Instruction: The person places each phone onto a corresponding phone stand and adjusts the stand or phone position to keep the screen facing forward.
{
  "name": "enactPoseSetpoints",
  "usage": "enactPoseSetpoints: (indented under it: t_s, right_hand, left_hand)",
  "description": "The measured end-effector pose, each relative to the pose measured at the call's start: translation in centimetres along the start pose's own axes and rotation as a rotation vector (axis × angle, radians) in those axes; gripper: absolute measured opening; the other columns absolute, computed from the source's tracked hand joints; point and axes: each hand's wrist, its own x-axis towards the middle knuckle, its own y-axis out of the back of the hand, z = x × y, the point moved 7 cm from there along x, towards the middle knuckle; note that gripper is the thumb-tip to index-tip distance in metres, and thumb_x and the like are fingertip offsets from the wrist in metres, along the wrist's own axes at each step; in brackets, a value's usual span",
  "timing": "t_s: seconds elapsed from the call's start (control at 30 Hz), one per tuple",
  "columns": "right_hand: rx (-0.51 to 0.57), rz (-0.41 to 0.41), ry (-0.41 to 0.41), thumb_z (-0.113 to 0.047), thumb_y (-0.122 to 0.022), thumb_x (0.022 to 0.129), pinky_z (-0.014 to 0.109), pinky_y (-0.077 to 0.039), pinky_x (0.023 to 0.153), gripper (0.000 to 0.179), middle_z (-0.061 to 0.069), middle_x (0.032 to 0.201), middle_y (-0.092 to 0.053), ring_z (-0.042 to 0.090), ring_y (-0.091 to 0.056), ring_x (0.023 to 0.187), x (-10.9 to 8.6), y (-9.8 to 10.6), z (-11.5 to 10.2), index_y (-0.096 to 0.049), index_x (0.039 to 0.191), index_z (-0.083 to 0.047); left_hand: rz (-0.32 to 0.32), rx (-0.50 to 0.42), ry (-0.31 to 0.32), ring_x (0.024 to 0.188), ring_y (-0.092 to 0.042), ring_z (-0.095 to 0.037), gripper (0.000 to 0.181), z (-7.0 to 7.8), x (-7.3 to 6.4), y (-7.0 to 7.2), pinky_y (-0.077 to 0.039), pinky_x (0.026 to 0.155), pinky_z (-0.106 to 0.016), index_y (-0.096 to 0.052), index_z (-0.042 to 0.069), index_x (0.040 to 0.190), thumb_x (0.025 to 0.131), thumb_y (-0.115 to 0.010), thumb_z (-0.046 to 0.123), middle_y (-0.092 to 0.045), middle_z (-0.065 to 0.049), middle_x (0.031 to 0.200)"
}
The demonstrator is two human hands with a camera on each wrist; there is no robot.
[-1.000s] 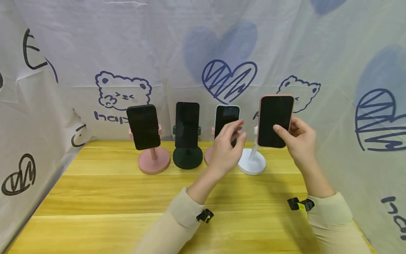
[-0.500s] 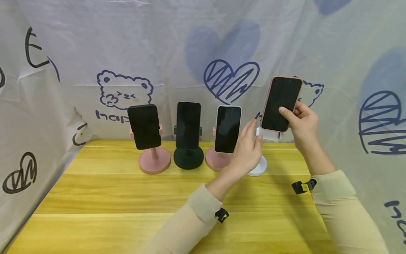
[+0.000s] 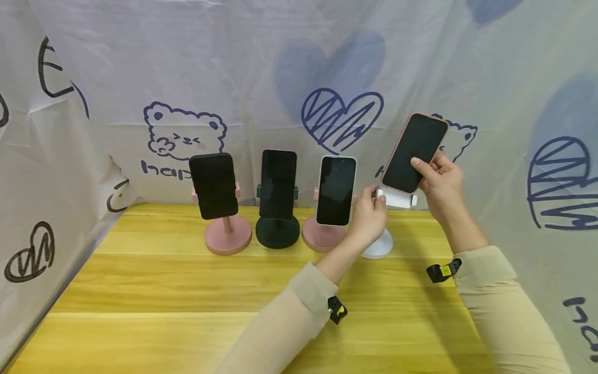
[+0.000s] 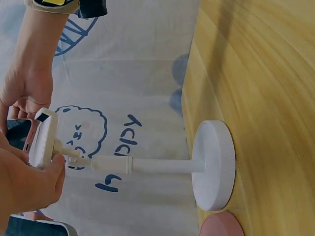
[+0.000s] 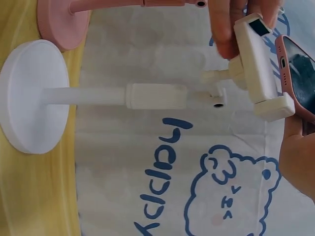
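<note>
My right hand (image 3: 444, 189) holds a pink-cased phone (image 3: 415, 153), tilted, its thumb on the dark screen. The phone is just above the clamp of a white phone stand (image 3: 397, 198). With my left hand (image 3: 369, 221) I grip the left end of that clamp, thumb in front. In the left wrist view, fingers of the left hand (image 4: 29, 187) curl round the clamp's back near the joint. The right wrist view has the phone (image 5: 299, 73) close to the clamp's face, apart from its lower lip. The stand's round base (image 5: 34, 96) sits on the table.
Left of the white stand, a phone in a white case (image 3: 335, 191) sits on a pink stand. Further left are a dark phone (image 3: 277, 184) on a green stand and a black phone (image 3: 213, 186) on another pink stand. A patterned cloth (image 3: 261, 62) hangs behind the wooden table (image 3: 187, 291).
The phone in my right hand has risen off the white stand to the upper right and tilted more. My left hand has moved right and taken hold of the stand's clamp.
</note>
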Motion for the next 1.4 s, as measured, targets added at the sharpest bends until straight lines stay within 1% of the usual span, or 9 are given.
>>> enactPoseSetpoints:
  t_s: [0.13,0.37,0.5,0.63,0.73,0.87,1.07,1.23,1.4]
  right_hand:
    - [0.012,-0.011,-0.029,-0.003,-0.079,0.091,0.024,-0.061,0.068,0.026,0.006,0.097,-0.076,0.015,-0.073,0.08,-0.1,0.3,0.7,-0.069,0.115,-0.002]
    - [-0.012,-0.028,-0.032,-0.003,-0.077,0.093,0.023,-0.06,0.065,0.027,0.004,0.096,-0.077,0.014,-0.073,0.078,-0.2,0.7,1.3,-0.067,0.118,-0.003]
    - [0.007,-0.058,-0.05,-0.002,-0.075,0.094,0.023,-0.062,0.068,0.028,0.004,0.1,-0.077,0.013,-0.075,0.082,0.0,0.7,1.7,-0.066,0.121,-0.004]
    - [0.0,-0.096,-0.076,-0.002,-0.07,0.097,0.025,-0.063,0.071,0.029,0.003,0.103,-0.078,0.014,-0.076,0.085,-0.1,0.7,2.2,-0.062,0.125,-0.004]
    - [-0.005,-0.129,-0.077,-0.001,-0.067,0.099,0.025,-0.063,0.07,0.027,0.003,0.104,-0.077,0.014,-0.075,0.085,-0.1,0.8,2.2,-0.06,0.126,-0.002]
    - [-0.001,-0.188,-0.067,0.001,-0.064,0.101,0.024,-0.062,0.069,0.028,0.004,0.108,-0.076,0.014,-0.075,0.088,-0.1,0.8,1.9,-0.058,0.128,-0.001]
    - [-0.07,-0.248,-0.058,0.003,-0.061,0.102,0.023,-0.062,0.071,0.027,0.002,0.109,-0.078,0.012,-0.075,0.09,-0.2,1.1,2.0,-0.06,0.128,-0.005]
    - [-0.112,-0.273,-0.031,0.005,-0.059,0.102,0.024,-0.063,0.073,0.024,0.002,0.104,-0.078,0.012,-0.075,0.087,-0.1,1.4,2.0,-0.062,0.124,-0.005]
    - [-0.149,-0.301,-0.002,0.006,-0.059,0.102,0.025,-0.063,0.073,0.024,0.003,0.102,-0.077,0.013,-0.076,0.086,0.2,1.4,1.4,-0.063,0.123,-0.005]
  left_hand:
    - [0.018,-0.003,-0.005,0.119,-0.064,-0.027,0.038,-0.2,0.2,-0.2,-0.055,0.097,-0.026,-0.049,-0.007,0.145,0.109,-0.048,0.006,-0.06,-0.019,0.133]
    - [0.061,-0.013,-0.027,0.107,-0.069,-0.027,0.035,-0.1,0.2,-0.3,-0.057,0.088,-0.022,-0.052,-0.008,0.141,0.108,-0.05,0.003,-0.061,-0.02,0.128]
    - [0.074,-0.009,-0.024,0.107,-0.069,-0.026,0.033,-0.2,0.2,-0.2,-0.056,0.086,-0.02,-0.053,-0.007,0.14,0.108,-0.051,0.003,-0.06,-0.02,0.13]
    - [0.065,0.007,-0.01,0.111,-0.068,-0.027,0.033,-0.3,0.1,-0.2,-0.056,0.088,-0.02,-0.053,-0.007,0.139,0.108,-0.05,0.002,-0.058,-0.02,0.132]
    - [0.059,0.088,-0.025,0.116,-0.064,-0.026,0.033,0.0,0.1,-0.1,-0.055,0.094,-0.023,-0.054,-0.006,0.139,0.108,-0.052,0.003,-0.058,-0.019,0.132]
    - [0.062,0.252,-0.078,0.122,-0.059,-0.028,0.032,0.7,0.1,0.0,-0.05,0.104,-0.031,-0.056,-0.005,0.137,0.107,-0.054,0.006,-0.061,-0.018,0.13]
    - [0.078,0.458,-0.093,0.12,-0.065,-0.026,0.031,0.8,0.0,0.2,-0.051,0.105,-0.036,-0.061,-0.001,0.135,0.107,-0.057,0.013,-0.068,-0.013,0.126]
    - [0.074,0.556,-0.143,0.113,-0.068,-0.027,0.03,1.0,0.0,0.2,-0.052,0.104,-0.038,-0.064,-0.001,0.131,0.106,-0.058,0.014,-0.071,-0.013,0.119]
    - [0.062,0.609,-0.182,0.111,-0.068,-0.027,0.029,1.5,0.1,0.0,-0.051,0.104,-0.038,-0.065,-0.002,0.129,0.106,-0.057,0.014,-0.071,-0.013,0.114]
